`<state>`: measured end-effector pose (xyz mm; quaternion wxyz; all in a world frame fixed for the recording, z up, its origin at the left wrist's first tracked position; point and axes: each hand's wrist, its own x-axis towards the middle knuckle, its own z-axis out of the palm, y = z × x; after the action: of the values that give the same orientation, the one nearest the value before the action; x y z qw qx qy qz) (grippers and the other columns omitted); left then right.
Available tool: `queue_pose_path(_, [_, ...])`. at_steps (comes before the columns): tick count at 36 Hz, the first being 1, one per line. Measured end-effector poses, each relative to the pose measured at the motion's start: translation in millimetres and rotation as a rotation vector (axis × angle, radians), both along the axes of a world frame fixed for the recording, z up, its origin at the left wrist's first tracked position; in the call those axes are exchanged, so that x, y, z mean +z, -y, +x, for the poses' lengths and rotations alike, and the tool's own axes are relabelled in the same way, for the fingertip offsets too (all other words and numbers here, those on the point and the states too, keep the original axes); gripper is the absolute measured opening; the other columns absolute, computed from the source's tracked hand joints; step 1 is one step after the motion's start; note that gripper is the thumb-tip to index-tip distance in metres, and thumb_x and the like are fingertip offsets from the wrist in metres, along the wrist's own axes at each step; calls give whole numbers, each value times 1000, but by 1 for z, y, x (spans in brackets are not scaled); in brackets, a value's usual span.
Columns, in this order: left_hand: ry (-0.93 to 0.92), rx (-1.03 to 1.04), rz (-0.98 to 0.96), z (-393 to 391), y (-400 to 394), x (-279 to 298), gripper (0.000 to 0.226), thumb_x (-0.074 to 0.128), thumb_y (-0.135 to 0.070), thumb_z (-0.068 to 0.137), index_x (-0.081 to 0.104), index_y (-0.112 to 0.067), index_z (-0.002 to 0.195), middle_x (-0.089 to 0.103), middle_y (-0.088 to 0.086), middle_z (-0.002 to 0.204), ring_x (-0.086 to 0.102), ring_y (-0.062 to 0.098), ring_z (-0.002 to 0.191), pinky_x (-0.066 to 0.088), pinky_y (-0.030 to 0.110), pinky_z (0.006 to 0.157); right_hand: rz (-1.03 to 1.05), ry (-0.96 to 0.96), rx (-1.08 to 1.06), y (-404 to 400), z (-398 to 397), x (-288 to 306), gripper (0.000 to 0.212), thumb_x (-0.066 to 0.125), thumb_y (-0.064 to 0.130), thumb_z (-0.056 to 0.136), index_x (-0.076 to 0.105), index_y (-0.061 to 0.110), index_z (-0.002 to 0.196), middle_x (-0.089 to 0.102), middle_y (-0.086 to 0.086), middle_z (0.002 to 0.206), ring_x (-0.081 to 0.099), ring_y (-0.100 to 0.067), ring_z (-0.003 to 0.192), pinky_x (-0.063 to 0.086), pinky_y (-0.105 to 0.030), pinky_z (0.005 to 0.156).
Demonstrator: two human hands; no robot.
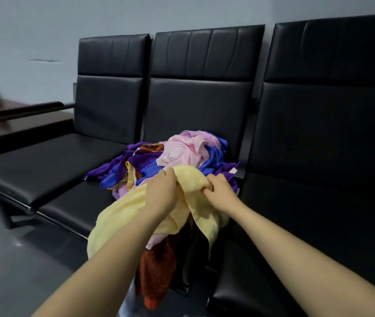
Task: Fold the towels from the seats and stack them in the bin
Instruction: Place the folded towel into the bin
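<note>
I have both hands low in the middle of the frame, close together, each bunched on the yellow towel (134, 216). The left hand (162, 189) pinches its upper edge, and the right hand (219, 189) has fingers curled into a fold just beside it. The towel drapes off the front edge of the middle seat (76, 209), toward the lower left of the frame.

It lies on the heap of towels (182, 156) at the centre, and I judge that the main risk. If I lift now, the cloth may drag the pink or blue pieces with it. The rust-red towel (156, 271) already hangs over the seat edge below my hands and could slide to the floor (10, 259).

My grips also sit close together, so the towel would likely come up bunched, not flat. I see no bin anywhere in frame.
</note>
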<state>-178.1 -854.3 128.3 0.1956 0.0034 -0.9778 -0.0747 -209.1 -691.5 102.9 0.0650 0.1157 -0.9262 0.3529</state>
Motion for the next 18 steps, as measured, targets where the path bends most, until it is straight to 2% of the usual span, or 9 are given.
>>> queue_pose_path(2, [-45,-30,57,7,-6,10,9,33,-4,92,33,-12,97,51,6,90,54,32,84,30,34,66,-72,-58,-54,-7,5,10,7,54,12,87,48,14,85,42,-3,93,46,-22,79,38,-32,73])
queue_pose_path(4, [-70,-70,101,15,-14,23,11,33,-4,94,29,-14,95,50,5,88,51,30,78,30,33,65,-145,-77,-119,-17,10,19,2,51,14,88,50,13,86,51,-2,86,51,-24,79,43,-35,71])
queue_pose_path(8, [-82,-130,156,31,-31,49,12,35,-10,97,38,-9,109,49,5,99,49,26,84,37,33,69,-249,-134,-188,-38,31,40,9,47,19,92,50,23,84,58,-1,80,58,-25,79,49,-41,73])
queue_pose_path(10, [-78,-149,208,36,-41,62,18,38,-17,98,40,-9,114,44,4,98,44,22,85,36,32,71,-249,-200,-218,-47,42,54,10,45,21,95,50,23,86,58,4,80,57,-21,79,46,-38,71])
queue_pose_path(14, [-145,-226,206,47,-69,93,21,39,-19,99,45,-9,116,49,2,106,49,15,91,28,24,68,-237,-324,-313,-73,62,81,13,40,26,98,49,22,89,57,5,82,57,-17,74,47,-38,64])
queue_pose_path(18, [-255,-352,230,60,-104,122,18,37,-20,99,46,-12,111,57,5,104,55,26,87,41,34,70,-279,-448,-413,-105,78,106,14,38,24,99,48,20,90,56,2,85,55,-18,73,46,-38,62])
